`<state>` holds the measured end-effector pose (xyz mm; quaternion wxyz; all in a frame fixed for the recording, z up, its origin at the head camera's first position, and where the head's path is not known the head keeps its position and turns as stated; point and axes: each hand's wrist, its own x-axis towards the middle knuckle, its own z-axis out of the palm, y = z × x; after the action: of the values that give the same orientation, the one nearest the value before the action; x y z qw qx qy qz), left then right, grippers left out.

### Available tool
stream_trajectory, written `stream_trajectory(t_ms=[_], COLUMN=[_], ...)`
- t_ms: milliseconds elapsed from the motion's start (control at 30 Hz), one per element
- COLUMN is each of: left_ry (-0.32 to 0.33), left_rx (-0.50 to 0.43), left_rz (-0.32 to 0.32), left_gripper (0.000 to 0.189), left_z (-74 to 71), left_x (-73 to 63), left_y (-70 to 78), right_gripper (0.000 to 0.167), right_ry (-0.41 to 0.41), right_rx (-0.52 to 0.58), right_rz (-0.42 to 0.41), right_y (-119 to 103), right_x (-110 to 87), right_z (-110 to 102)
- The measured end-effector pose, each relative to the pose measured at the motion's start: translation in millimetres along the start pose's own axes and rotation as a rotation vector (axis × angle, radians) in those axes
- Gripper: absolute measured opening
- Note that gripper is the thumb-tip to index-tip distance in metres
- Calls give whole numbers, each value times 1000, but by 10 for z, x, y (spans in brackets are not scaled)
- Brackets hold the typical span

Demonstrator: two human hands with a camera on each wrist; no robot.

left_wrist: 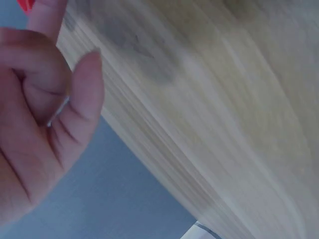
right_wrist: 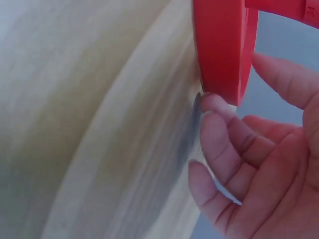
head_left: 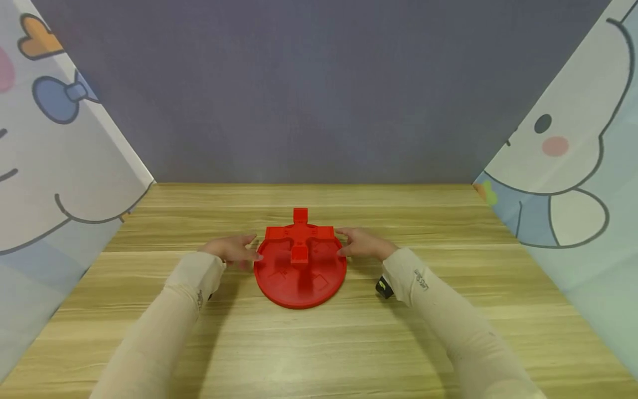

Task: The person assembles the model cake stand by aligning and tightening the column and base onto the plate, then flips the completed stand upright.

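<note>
A round red plastic disc (head_left: 286,285) lies over the wooden table, with a raised red cross-shaped piece (head_left: 299,235) with blocky ends standing over its far half. At the disc's left edge, my left hand (head_left: 231,249) holds the rim, thumb over it. Its other fingers (left_wrist: 87,92) curl inward in the left wrist view, where just a sliver of red shows at the top corner. My right hand (head_left: 366,244) grips the opposite edge. In the right wrist view its thumb (right_wrist: 281,74) is on one side of the red rim and curled fingertips (right_wrist: 214,102) lie at the underside.
The wood-grain table (head_left: 299,354) runs back to a grey upright panel (head_left: 309,94). Cartoon-printed panels (head_left: 573,166) flank both sides. A small black device (head_left: 384,287) sits at the right wrist, by the pale sleeve (head_left: 443,307).
</note>
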<state>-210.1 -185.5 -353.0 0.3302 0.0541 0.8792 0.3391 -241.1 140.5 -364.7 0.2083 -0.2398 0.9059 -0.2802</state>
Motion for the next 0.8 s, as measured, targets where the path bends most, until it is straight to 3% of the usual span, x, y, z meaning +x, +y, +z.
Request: stream_trajectory(t_ms=[200, 400, 567, 800], left_ry=[-38, -35, -4, -10], left_rx=[-8, -78, -87, -112], left_rz=[-2, 29, 22, 43], left_gripper=[80, 77, 83, 75], left_z=[65, 129, 159, 176], left_x=[60, 115, 146, 160], left_y=[63, 140, 139, 120], right_gripper=[68, 71, 74, 75], right_ry=[-61, -87, -95, -93], right_rx=[107, 148, 190, 198], right_rz=[64, 119, 141, 158], right_y=[-9, -21, -6, 18], right_x=[24, 29, 51, 71], right_z=[49, 59, 85, 109])
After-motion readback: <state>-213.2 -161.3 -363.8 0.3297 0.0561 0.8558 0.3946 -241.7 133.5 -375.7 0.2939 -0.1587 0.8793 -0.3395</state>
